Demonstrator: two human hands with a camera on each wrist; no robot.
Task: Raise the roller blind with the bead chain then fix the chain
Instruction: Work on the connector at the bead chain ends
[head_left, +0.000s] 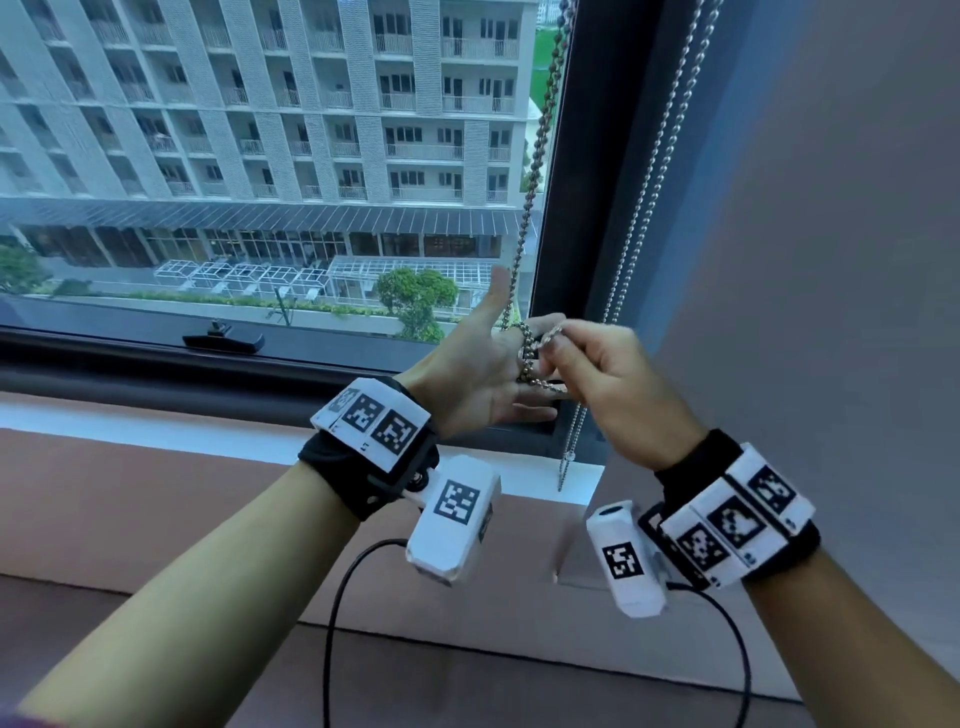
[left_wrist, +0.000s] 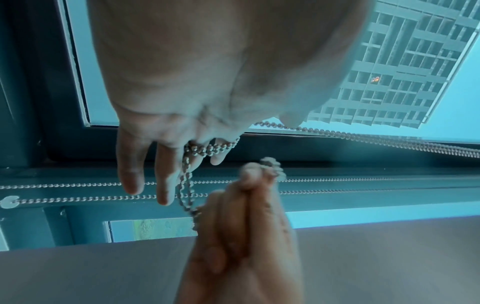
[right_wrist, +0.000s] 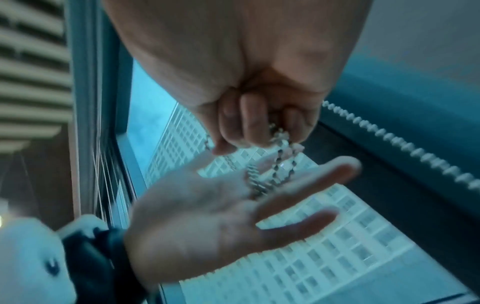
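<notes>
The left hand (head_left: 467, 379) and the right hand (head_left: 613, 395) meet in front of the lower right corner of the window (head_left: 260, 156), the left hand on the left, fingers spread, the right hand just beside it on the right. The bead chain (head_left: 530, 358) is looped over the left hand's fingers (left_wrist: 166, 174), and one strand runs up from there in front of the glass. The right hand pinches the loop. Behind the hands stands the window frame (head_left: 566, 208); two more chain strands (head_left: 644, 197) hang along it, between the glass and the roller blind (head_left: 831, 260) on the right. Below runs the sill (head_left: 156, 421).
</notes>
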